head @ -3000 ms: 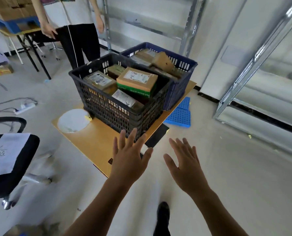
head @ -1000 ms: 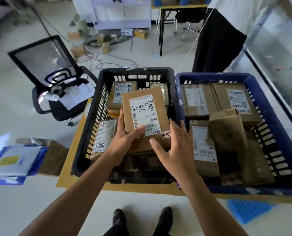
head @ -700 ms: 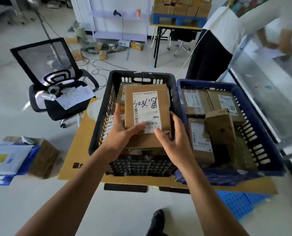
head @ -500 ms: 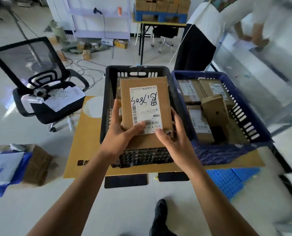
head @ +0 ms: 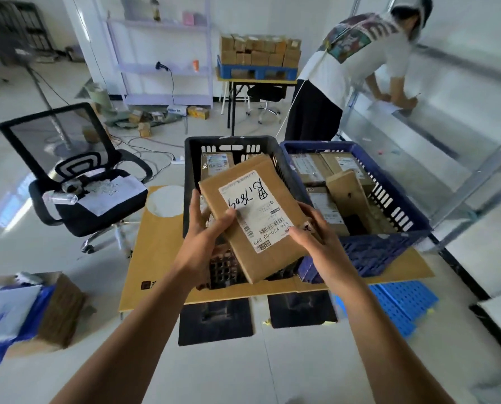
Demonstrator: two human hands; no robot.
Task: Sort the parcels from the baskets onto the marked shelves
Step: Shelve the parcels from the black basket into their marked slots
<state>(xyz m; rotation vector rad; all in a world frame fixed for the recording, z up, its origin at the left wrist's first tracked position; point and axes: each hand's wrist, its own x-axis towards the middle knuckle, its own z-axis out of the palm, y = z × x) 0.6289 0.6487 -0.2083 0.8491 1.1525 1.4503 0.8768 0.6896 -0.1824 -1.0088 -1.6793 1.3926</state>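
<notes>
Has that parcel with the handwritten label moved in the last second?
Yes. The parcel has lifted out of the black basket, toward its near rim, and turned.

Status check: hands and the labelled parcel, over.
Left hand and right hand both grip the labelled parcel. Parcel held tilted over the black basket. Another person leans over the metal shelf ahead.

A flat cardboard sheet (head: 156,243) carries the black basket (head: 189,170) and blue basket (head: 369,252) side by side.

a parcel sorting room: baskets of labelled parcels (head: 313,167), bare metal shelving (head: 477,170), stacked cartons (head: 259,51).
</notes>
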